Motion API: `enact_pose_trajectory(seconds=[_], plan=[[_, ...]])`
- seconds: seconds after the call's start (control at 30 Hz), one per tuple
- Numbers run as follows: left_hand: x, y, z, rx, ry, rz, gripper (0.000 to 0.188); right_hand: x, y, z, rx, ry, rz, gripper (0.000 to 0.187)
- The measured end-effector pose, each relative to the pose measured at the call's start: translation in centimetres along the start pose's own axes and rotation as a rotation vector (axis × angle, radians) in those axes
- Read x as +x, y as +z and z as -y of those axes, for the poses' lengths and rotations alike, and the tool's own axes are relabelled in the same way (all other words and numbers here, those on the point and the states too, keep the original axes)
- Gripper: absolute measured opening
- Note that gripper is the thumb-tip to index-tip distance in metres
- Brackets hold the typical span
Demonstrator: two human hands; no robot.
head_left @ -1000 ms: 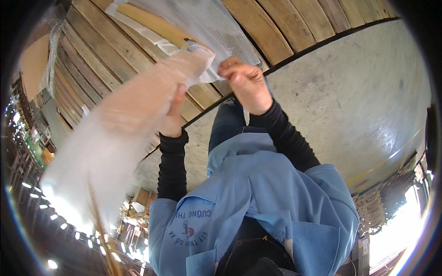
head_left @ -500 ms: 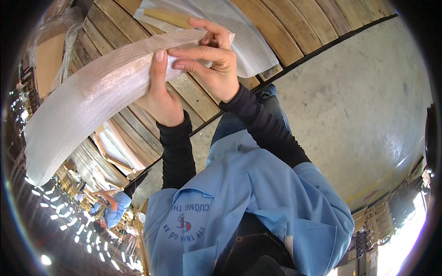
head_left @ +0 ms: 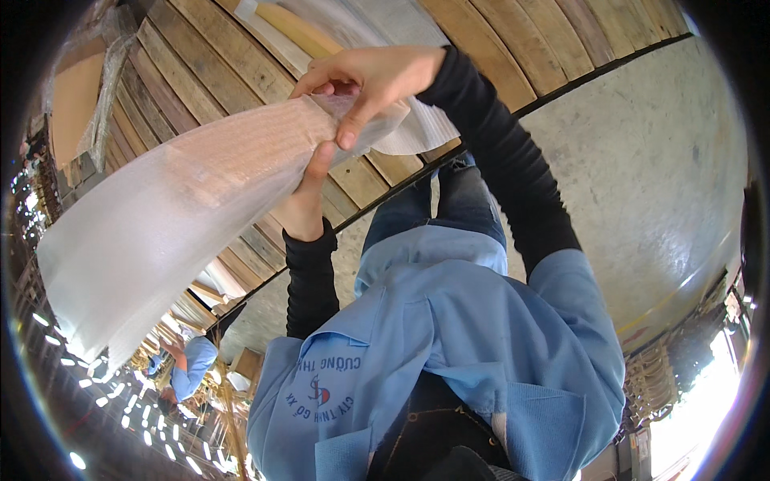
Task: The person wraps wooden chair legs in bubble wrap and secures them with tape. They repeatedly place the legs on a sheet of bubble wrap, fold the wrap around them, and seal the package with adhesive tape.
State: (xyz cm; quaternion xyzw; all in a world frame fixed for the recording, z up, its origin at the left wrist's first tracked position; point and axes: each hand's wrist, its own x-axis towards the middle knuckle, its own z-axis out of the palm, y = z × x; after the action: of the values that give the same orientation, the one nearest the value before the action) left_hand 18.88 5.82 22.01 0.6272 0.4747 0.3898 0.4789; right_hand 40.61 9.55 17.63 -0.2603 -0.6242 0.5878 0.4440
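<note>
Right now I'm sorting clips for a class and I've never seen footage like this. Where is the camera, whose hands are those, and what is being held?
There is no machine here. A person wears a wide fisheye camera on the head, looking down, which is why straight edges bend near the rim. The blue shirt at the bottom is the person's own body.

The left hand grips a long wrapped piece from below. It is pale brown inside a whitish foam sheet. The right hand pinches the wrap at the same end.

Below them is a platform of wooden slats on a concrete floor. Another wrapped piece lies on the slats. A second person in blue is at work far off at the lower left.
</note>
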Motion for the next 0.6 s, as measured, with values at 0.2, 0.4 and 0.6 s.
enact_pose_trajectory(seconds=[0.2, 0.4, 0.6], plan=[[-2.3, -3.2, 1.6, 0.0, -0.226, 0.117, 0.075, 3.9, 1.2, -5.4, 0.013, 0.087, 0.236, 0.064], [-4.5, -8.0, 7.1, 0.026, -0.177, 0.077, 0.084, 2.8, 2.9, -7.0, 0.1, -0.002, -0.094, 0.088], [-5.1, -10.4, 7.8, -0.116, -0.245, 0.167, 0.093, 4.6, 7.2, -6.3, 0.103, 0.207, 0.153, 0.071]])
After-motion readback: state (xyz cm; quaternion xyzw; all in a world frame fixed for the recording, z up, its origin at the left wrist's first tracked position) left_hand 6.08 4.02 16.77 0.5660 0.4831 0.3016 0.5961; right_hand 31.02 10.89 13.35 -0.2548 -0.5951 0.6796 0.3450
